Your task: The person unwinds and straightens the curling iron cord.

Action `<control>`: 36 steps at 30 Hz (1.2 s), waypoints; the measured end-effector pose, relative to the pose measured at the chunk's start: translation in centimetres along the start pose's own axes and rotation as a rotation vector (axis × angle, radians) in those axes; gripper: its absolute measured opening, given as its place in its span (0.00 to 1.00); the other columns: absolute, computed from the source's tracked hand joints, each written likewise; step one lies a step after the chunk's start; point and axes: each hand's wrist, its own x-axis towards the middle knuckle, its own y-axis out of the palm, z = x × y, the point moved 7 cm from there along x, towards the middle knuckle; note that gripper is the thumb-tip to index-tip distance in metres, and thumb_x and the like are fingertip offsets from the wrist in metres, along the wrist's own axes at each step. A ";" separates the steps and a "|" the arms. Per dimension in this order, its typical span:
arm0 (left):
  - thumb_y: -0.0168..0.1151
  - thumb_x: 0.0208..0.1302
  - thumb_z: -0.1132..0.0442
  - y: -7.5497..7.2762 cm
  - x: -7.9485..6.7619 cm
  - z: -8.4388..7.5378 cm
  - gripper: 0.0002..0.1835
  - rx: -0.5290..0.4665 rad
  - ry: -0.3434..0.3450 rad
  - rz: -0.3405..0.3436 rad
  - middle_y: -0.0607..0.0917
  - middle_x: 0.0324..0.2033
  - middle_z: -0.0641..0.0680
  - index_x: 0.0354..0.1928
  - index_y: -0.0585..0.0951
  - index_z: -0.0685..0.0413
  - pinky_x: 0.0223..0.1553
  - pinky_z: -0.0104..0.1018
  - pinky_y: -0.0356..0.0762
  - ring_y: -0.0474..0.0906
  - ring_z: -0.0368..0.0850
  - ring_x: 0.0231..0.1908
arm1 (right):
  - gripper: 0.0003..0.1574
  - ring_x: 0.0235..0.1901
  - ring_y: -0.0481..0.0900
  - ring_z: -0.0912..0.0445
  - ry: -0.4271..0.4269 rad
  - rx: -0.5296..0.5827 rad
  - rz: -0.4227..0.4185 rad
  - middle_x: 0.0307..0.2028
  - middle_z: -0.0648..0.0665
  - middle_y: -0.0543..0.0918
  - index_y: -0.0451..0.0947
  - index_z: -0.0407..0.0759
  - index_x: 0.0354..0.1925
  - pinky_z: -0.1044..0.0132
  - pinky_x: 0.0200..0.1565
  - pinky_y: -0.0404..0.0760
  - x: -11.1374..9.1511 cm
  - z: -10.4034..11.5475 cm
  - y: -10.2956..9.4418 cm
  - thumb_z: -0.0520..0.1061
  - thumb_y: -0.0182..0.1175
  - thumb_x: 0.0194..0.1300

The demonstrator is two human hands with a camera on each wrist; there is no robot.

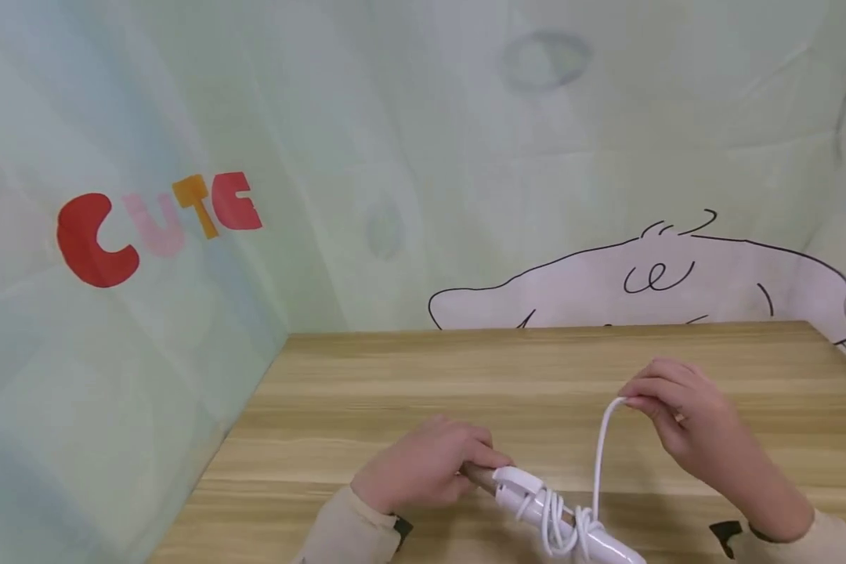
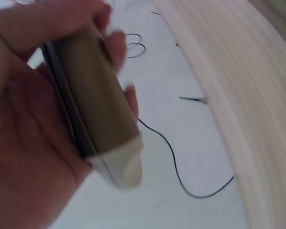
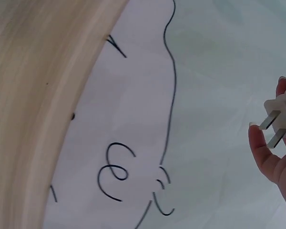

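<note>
A curling iron (image 1: 609, 548) with a white handle and a brown barrel slants over the table in the head view. Its white cord (image 1: 555, 523) is wound in several loops round the handle. My left hand (image 1: 433, 462) grips the barrel; in the left wrist view the fingers wrap the brown barrel (image 2: 97, 90), with its pale tip (image 2: 119, 164) sticking out past the palm. From the loops, one stretch of cord rises to my right hand (image 1: 698, 435), raised to the right. That hand holds the white two-pin plug (image 3: 282, 117), prongs outward in the right wrist view.
A wood-grain table (image 1: 395, 376) lies under both hands. Behind it hangs a pale green cloth backdrop (image 1: 338, 157) with a line-drawn white figure (image 1: 578, 290) along the far edge. Coloured letters (image 1: 99, 243) spell CUTE on the left side.
</note>
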 end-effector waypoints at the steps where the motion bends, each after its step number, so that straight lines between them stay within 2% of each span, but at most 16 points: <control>1: 0.67 0.50 0.74 -0.2 -0.2 0.0 0.23 -0.086 0.024 0.004 0.73 0.28 0.36 0.44 0.86 0.38 0.33 0.21 0.65 0.67 0.27 0.29 | 0.27 0.30 0.71 0.63 0.035 0.014 0.024 0.30 0.53 0.80 0.82 0.42 0.30 0.74 0.40 0.68 -0.4 -0.6 0.4 0.57 0.50 0.75; 3: 0.67 0.53 0.74 -0.6 -0.8 0.0 0.22 -0.258 0.051 0.005 0.76 0.31 0.38 0.48 0.86 0.44 0.36 0.19 0.68 0.68 0.27 0.31 | 0.23 0.30 0.72 0.66 0.094 0.053 0.070 0.31 0.56 0.80 0.82 0.45 0.32 0.77 0.34 0.69 -1.5 -1.7 1.6 0.57 0.51 0.74; 6: 0.67 0.55 0.77 -1.1 -1.7 0.5 0.22 -0.519 0.040 -0.017 0.79 0.36 0.42 0.52 0.85 0.52 0.39 0.23 0.75 0.72 0.29 0.35 | 0.05 0.31 0.75 0.65 0.140 0.175 0.132 0.32 0.54 0.81 0.82 0.46 0.34 0.77 0.34 0.74 -3.0 -2.5 3.5 0.41 0.61 0.69; 7: 0.67 0.56 0.78 -1.4 -1.9 0.7 0.22 -0.591 0.036 -0.040 0.80 0.37 0.44 0.53 0.85 0.55 0.39 0.26 0.77 0.73 0.31 0.36 | 0.06 0.31 0.76 0.64 0.144 0.206 0.148 0.32 0.54 0.81 0.82 0.46 0.35 0.78 0.34 0.75 -3.4 -2.6 4.0 0.35 0.64 0.64; 9: 0.67 0.57 0.78 -1.9 -2.2 1.1 0.20 -0.687 0.024 -0.101 0.82 0.38 0.47 0.52 0.84 0.58 0.39 0.30 0.79 0.74 0.34 0.37 | 0.18 0.32 0.78 0.63 0.151 0.253 0.164 0.32 0.53 0.81 0.82 0.46 0.35 0.76 0.35 0.76 -3.9 -2.6 4.6 0.25 0.67 0.53; 11: 0.67 0.59 0.76 -2.5 -2.3 1.7 0.18 -0.737 -0.004 -0.185 0.83 0.40 0.51 0.52 0.83 0.60 0.39 0.34 0.80 0.76 0.37 0.38 | 0.20 0.30 0.76 0.64 0.152 0.256 0.159 0.31 0.53 0.81 0.82 0.45 0.35 0.77 0.32 0.75 -4.2 -2.6 4.8 0.24 0.68 0.48; 14: 0.68 0.59 0.74 -3.5 -2.4 2.8 0.17 -0.706 -0.117 -0.319 0.84 0.40 0.51 0.51 0.83 0.58 0.39 0.36 0.79 0.77 0.41 0.37 | 0.04 0.28 0.73 0.65 0.115 0.211 0.177 0.31 0.54 0.81 0.81 0.45 0.34 0.77 0.30 0.72 -4.0 -2.3 4.8 0.36 0.66 0.62; 15: 0.68 0.59 0.74 -3.7 -2.5 3.2 0.18 -0.699 -0.178 -0.356 0.84 0.41 0.51 0.52 0.83 0.58 0.40 0.36 0.78 0.78 0.42 0.38 | 0.04 0.28 0.73 0.65 0.095 0.187 0.187 0.31 0.54 0.80 0.81 0.44 0.33 0.77 0.30 0.71 -3.9 -2.1 4.9 0.42 0.63 0.67; 16: 0.68 0.58 0.74 -3.9 -2.7 3.6 0.19 -0.693 -0.233 -0.387 0.85 0.43 0.52 0.53 0.83 0.58 0.40 0.37 0.78 0.78 0.43 0.39 | 0.10 0.28 0.73 0.65 0.079 0.169 0.207 0.31 0.55 0.80 0.81 0.44 0.32 0.77 0.29 0.71 -3.7 -1.9 5.0 0.47 0.59 0.69; 18: 0.68 0.58 0.74 -4.1 -2.8 4.2 0.22 -0.691 -0.350 -0.434 0.85 0.44 0.52 0.55 0.83 0.58 0.42 0.37 0.77 0.79 0.44 0.41 | 0.10 0.29 0.74 0.64 0.056 0.131 0.261 0.32 0.56 0.79 0.81 0.46 0.31 0.76 0.32 0.72 -3.5 -1.5 5.3 0.48 0.61 0.68; 20: 0.68 0.58 0.75 -4.1 -2.9 4.6 0.24 -0.697 -0.432 -0.460 0.85 0.46 0.52 0.58 0.82 0.57 0.45 0.38 0.78 0.79 0.45 0.43 | 0.04 0.31 0.73 0.64 0.061 0.104 0.314 0.32 0.57 0.77 0.80 0.47 0.31 0.74 0.32 0.73 -3.4 -1.1 5.7 0.42 0.66 0.64; 22: 0.68 0.59 0.75 -3.9 -2.8 4.7 0.25 -0.703 -0.483 -0.466 0.84 0.47 0.52 0.59 0.81 0.57 0.46 0.39 0.78 0.79 0.46 0.44 | 0.13 0.31 0.72 0.65 0.091 0.096 0.365 0.31 0.59 0.76 0.80 0.48 0.31 0.72 0.31 0.74 -3.5 -0.9 6.1 0.32 0.70 0.54; 23: 0.68 0.59 0.75 -3.8 -2.7 4.7 0.25 -0.693 -0.498 -0.464 0.84 0.47 0.52 0.60 0.80 0.58 0.46 0.39 0.78 0.79 0.46 0.44 | 0.20 0.30 0.71 0.66 0.108 0.091 0.383 0.30 0.59 0.75 0.79 0.49 0.31 0.71 0.30 0.74 -3.6 -0.8 6.3 0.27 0.71 0.47; 27: 0.68 0.59 0.73 -3.2 -2.2 4.2 0.26 -0.619 -0.541 -0.431 0.83 0.47 0.52 0.61 0.80 0.59 0.47 0.40 0.77 0.78 0.45 0.44 | 0.22 0.29 0.68 0.66 0.167 0.061 0.444 0.28 0.60 0.75 0.80 0.48 0.31 0.68 0.27 0.73 -4.5 -1.0 6.8 0.24 0.71 0.45; 32: 0.70 0.58 0.73 -3.1 -1.5 3.5 0.26 -0.518 -0.544 -0.418 0.83 0.43 0.51 0.61 0.80 0.59 0.43 0.37 0.76 0.77 0.43 0.40 | 0.19 0.29 0.73 0.63 0.123 0.037 0.451 0.27 0.58 0.77 0.81 0.48 0.27 0.64 0.28 0.76 -5.2 -0.8 7.5 0.27 0.73 0.43; 36: 0.70 0.57 0.72 -3.1 -1.2 3.5 0.27 -0.456 -0.546 -0.413 0.82 0.39 0.48 0.60 0.80 0.58 0.38 0.35 0.75 0.75 0.41 0.36 | 0.20 0.27 0.70 0.66 0.106 0.097 0.495 0.24 0.59 0.75 0.77 0.49 0.23 0.67 0.26 0.74 -5.4 -0.3 8.3 0.27 0.73 0.43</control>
